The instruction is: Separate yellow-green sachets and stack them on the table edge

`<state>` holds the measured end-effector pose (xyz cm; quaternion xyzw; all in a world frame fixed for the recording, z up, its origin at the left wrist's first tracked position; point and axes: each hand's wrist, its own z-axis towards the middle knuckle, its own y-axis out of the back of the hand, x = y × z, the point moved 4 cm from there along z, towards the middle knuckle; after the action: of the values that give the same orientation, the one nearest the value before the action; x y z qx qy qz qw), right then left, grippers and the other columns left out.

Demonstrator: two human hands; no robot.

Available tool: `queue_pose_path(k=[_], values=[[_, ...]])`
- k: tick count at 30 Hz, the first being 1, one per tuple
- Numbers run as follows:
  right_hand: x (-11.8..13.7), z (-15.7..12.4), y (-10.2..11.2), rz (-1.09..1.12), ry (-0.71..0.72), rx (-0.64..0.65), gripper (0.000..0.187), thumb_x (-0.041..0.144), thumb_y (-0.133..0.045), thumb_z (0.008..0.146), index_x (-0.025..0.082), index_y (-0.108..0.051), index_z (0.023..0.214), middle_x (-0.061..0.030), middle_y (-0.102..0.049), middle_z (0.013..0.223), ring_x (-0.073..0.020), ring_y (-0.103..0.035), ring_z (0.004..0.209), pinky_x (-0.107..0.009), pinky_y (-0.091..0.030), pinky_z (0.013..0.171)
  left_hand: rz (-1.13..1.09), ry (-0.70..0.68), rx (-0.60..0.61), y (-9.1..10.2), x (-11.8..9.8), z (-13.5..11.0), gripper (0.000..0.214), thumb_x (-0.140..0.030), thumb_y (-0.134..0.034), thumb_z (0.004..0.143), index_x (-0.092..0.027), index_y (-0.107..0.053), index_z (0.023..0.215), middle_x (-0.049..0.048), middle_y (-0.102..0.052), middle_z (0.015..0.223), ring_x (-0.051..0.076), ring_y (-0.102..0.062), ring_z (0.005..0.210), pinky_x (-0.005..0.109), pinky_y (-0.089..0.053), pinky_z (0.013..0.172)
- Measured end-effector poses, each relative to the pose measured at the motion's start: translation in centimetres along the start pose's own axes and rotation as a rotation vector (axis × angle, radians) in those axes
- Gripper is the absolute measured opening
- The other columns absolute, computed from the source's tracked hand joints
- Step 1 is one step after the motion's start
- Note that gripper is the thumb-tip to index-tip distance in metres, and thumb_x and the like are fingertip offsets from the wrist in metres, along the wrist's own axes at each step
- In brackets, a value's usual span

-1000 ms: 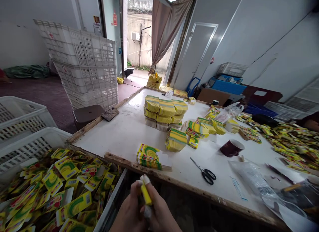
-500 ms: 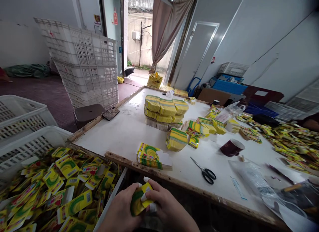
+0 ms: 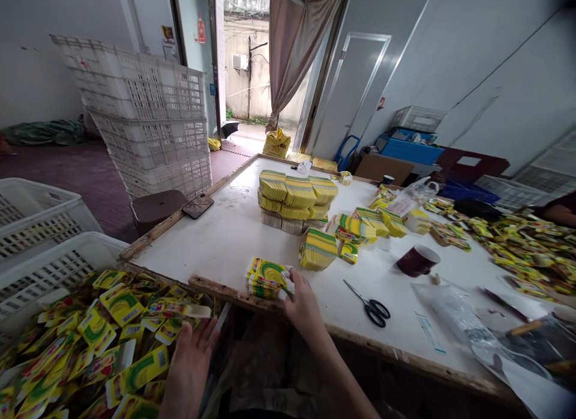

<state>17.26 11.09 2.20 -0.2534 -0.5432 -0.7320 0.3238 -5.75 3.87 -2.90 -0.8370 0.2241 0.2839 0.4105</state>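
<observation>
My right hand [image 3: 302, 305] rests on the small stack of flat yellow-green packets [image 3: 265, 278] at the near edge of the white table [image 3: 216, 239], fingers curled on the stack's right end. My left hand [image 3: 189, 360] reaches, fingers stretched out and empty, over the white crate [image 3: 67, 260] full of loose yellow packets [image 3: 112, 335] at the lower left. Bundled packet stacks [image 3: 297, 201] stand in the table's middle, with one bundle [image 3: 318, 250] nearer to me.
Scissors [image 3: 369, 304] and a dark cup [image 3: 416, 260] lie right of my hand. A phone [image 3: 198, 205] sits at the table's left edge, a stool [image 3: 155, 207] beside it. Tall white crates [image 3: 144, 119] stand at left. Loose packets [image 3: 526, 245] and plastic bags [image 3: 468, 329] cover the right side.
Both hands held one yellow packet in front of me. Now my right hand has put it on the near stack, and my left hand has moved out over the crate.
</observation>
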Motion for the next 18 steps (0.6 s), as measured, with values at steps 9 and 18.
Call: queue_pose_path(k=[9, 18], values=[[-0.7, 1.3, 0.0, -0.008, -0.011, -0.029, 0.052, 0.008, -0.053, 0.07, 0.016, -0.044, 0.121, -0.0071, -0.058, 0.094, -0.024, -0.056, 0.086, -0.04, -0.048, 0.08, 0.173, 0.025, 0.123, -1.3, 4.5, -0.3, 0.064, -0.054, -0.074, 0.064, -0.018, -0.056, 0.114, 0.0155, -0.065, 0.112, 0.03, -0.063, 0.101, 0.036, -0.053, 0.073], [7.1, -7.4, -4.0, 0.985, -0.215, 0.465, 0.063, 0.021, -0.076, 0.064, 0.025, -0.045, 0.119, 0.003, -0.052, 0.085, -0.0125, -0.051, 0.072, -0.023, -0.041, 0.064, -0.15, -0.109, 0.274, -6.2, 0.9, -3.3, 0.048, -0.061, -0.073, 0.062, -0.021, -0.064, 0.088, 0.0018, -0.063, 0.08, 0.021, -0.062, 0.082, 0.033, -0.054, 0.077]])
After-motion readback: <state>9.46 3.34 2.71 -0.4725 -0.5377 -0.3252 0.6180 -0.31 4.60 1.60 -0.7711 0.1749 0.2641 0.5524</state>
